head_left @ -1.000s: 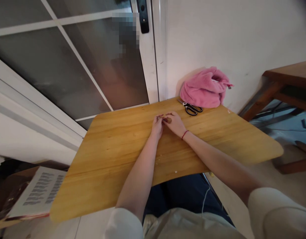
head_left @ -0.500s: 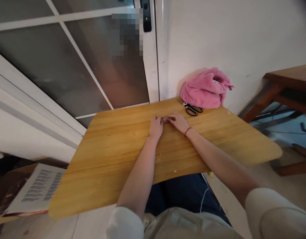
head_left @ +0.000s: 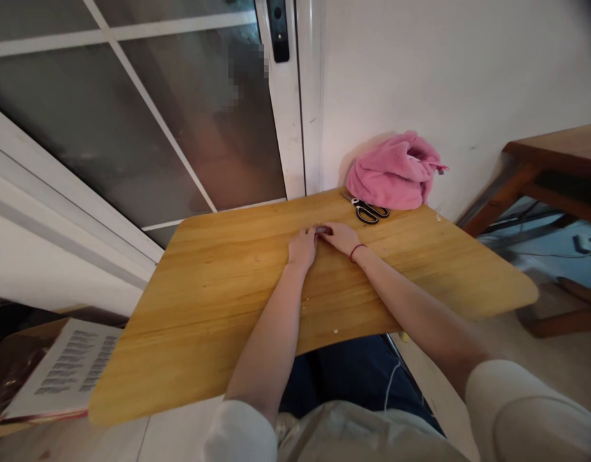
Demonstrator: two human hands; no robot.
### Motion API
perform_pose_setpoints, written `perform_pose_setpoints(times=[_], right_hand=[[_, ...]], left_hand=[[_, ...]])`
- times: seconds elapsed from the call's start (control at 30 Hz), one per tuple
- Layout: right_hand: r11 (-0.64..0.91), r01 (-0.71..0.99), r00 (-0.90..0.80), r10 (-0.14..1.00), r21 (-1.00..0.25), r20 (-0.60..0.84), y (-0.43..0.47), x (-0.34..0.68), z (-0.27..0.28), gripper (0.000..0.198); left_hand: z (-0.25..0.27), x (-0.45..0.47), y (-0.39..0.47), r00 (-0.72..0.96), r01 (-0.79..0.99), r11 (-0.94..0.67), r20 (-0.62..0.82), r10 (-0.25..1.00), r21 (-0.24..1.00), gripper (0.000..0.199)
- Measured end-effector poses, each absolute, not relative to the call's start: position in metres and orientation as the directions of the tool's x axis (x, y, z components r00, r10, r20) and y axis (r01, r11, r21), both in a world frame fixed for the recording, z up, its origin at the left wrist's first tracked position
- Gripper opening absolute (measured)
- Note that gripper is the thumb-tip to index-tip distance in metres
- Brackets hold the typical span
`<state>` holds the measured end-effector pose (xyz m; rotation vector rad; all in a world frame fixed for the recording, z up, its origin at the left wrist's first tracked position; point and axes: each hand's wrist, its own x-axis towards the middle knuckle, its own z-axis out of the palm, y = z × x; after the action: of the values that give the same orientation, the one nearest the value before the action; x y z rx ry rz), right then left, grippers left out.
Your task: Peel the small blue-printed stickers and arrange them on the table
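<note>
Over the far middle of the wooden table, my left hand and my right hand meet with fingertips nearly touching. Between them is a small greyish piece, too small to name, with the fingers of both hands closed on it. A thin red band circles my right wrist. Just beyond my right hand lie scissors with black handles, their blades partly under a pink plush cloth.
Small white bits lie near the table's front edge. A glazed door and a white wall stand behind. At lower left is a box with a printed sheet; a brown wooden table stands at right.
My right hand has moved left, closer to my left hand, and the gap between their fingertips has narrowed around the small piece. The whole view has shifted slightly.
</note>
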<state>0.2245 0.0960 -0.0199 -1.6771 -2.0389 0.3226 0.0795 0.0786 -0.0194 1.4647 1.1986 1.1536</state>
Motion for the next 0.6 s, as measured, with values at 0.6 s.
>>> perform_pose_setpoints(times=[0.6], right_hand=[[0.193,0.866,-0.121,0.976,-0.461,0.180,0.0940,0.2232,-0.0175,0.022]], left_hand=[[-0.0153,0.0825,0.0751,0.155,0.533,-0.256,0.204,0.967,0.807,0.032]])
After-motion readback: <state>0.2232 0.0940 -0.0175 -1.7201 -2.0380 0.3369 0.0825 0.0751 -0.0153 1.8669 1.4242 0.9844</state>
